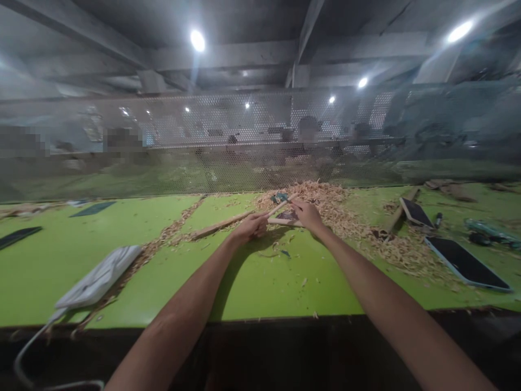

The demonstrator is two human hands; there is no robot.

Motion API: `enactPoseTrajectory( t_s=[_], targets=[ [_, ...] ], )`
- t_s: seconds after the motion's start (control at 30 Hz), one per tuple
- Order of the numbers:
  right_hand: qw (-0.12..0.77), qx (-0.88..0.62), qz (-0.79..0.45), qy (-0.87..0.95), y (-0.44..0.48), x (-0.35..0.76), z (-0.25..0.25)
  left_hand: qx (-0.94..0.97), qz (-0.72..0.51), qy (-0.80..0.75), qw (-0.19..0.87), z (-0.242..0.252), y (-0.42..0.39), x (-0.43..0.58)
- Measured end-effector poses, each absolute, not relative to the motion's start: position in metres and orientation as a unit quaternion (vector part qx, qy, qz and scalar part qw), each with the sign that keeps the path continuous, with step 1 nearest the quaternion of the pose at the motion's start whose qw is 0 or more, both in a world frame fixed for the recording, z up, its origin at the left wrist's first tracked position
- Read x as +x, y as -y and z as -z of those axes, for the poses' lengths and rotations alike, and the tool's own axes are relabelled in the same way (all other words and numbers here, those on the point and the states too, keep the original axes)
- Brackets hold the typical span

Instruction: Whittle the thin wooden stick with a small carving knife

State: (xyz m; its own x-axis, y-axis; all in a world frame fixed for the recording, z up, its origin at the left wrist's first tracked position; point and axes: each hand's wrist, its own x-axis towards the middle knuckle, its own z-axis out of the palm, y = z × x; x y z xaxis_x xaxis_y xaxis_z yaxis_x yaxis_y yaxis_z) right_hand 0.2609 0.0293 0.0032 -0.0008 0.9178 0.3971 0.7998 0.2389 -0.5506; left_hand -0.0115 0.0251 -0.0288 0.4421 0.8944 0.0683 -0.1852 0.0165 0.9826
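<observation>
A thin pale wooden stick (279, 207) slants up and away between my hands over the green table (260, 293). My left hand (251, 227) is closed around its near end. At the far end the fingers of my right hand (308, 214) pinch the stick; whether they also hold something small is too blurred to tell. Just beyond the stick lies a dark green scrap (278, 197) among the shavings. Under my hands a pale wooden piece (280, 221) rests on the table, partly hidden. To the left lies a longer wooden strip (222, 225).
Curly wood shavings (319, 191) are heaped behind my hands and spread right. A white power strip (100, 276) with a cable lies left. On the right are a phone (466, 262), another dark-faced device (417, 212) and a wooden block (401, 212). A mesh screen (244, 163) borders the back.
</observation>
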Motion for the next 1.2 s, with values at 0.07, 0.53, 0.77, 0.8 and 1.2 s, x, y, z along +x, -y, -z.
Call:
enactPoseTrajectory(
  t_s=[0.07,0.53,0.77,0.8,1.2],
  targets=[
    [0.362,-0.614,-0.083,0.696,-0.033,0.267,-0.002,0.568,-0.419,-0.312,0.635,0.029,-0.026,-0.013],
    [0.376,-0.651,-0.092,0.652,-0.036,0.287,-0.001,0.6,-0.404,-0.306,0.619,0.039,-0.036,-0.018],
    [0.39,-0.668,-0.079,0.629,-0.042,0.304,0.002,0.615,-0.386,-0.319,0.609,0.033,-0.032,-0.021],
    [0.402,-0.678,-0.075,0.611,-0.042,0.309,0.002,0.615,-0.389,-0.315,0.608,0.031,-0.031,-0.021],
    [0.416,-0.611,-0.099,0.667,-0.029,0.266,-0.021,0.559,-0.441,-0.333,0.618,0.031,-0.032,-0.014]
  ],
)
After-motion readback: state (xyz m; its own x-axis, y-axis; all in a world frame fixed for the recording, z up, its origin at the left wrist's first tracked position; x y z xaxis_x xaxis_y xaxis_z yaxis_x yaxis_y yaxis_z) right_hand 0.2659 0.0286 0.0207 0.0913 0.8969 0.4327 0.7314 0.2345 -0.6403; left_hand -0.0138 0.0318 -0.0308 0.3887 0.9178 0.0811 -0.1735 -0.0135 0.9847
